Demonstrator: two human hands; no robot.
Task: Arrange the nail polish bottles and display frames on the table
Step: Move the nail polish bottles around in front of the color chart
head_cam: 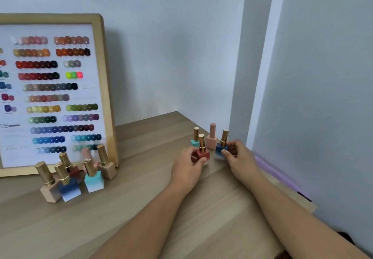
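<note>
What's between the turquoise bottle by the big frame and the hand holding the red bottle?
Nothing: the head view shows only bare table between the turquoise bottle and the left hand gripping the red bottle.

Light wooden table, gold display frame standing at back left, six nail polish bottles clustered just before it, teal bottle and pink bottle upright near far right corner.

Your left hand round one bottle, just left of the other bottle in your right hand, two more bottles just behind both grips, bottle cluster well left, display frame behind it, on the table.
</note>
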